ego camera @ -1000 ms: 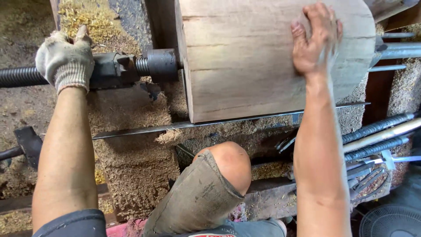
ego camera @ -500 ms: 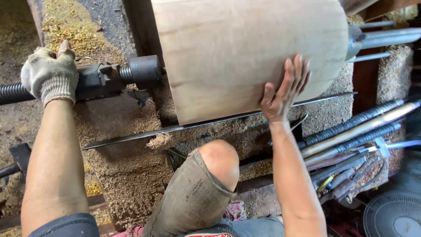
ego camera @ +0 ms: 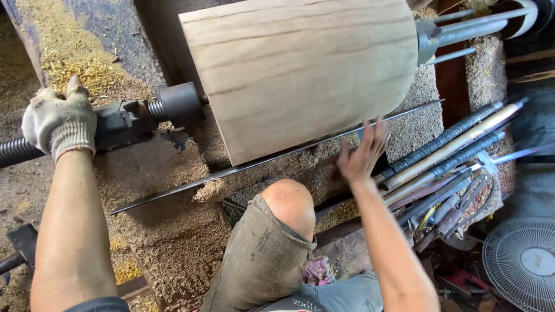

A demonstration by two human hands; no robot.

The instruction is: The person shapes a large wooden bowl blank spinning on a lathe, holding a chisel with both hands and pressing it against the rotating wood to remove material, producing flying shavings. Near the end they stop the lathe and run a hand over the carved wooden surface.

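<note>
A big pale wooden cylinder (ego camera: 300, 75) is mounted on a lathe, lying across the top of the view. My left hand (ego camera: 58, 122), in a worn cloth glove, grips the dark tailstock screw assembly (ego camera: 133, 118) at the cylinder's left end. My bare right hand (ego camera: 361, 153) hovers open, fingers spread, just below the cylinder's lower right edge and over the long thin metal tool rest bar (ego camera: 272, 159). It holds nothing. My bent knee (ego camera: 289, 205) in torn trousers sits between my arms.
Sawdust (ego camera: 167, 231) covers the lathe bed and ground. A bundle of long-handled turning tools (ego camera: 451, 156) lies at the right. A fan's white grille (ego camera: 520, 263) is at the lower right. The metal drive shaft (ego camera: 468, 32) extends right of the cylinder.
My right hand has slid down off the cylinder's upper right face to below its lower edge. My left hand has stayed on the tailstock screw. The view has shifted slightly.
</note>
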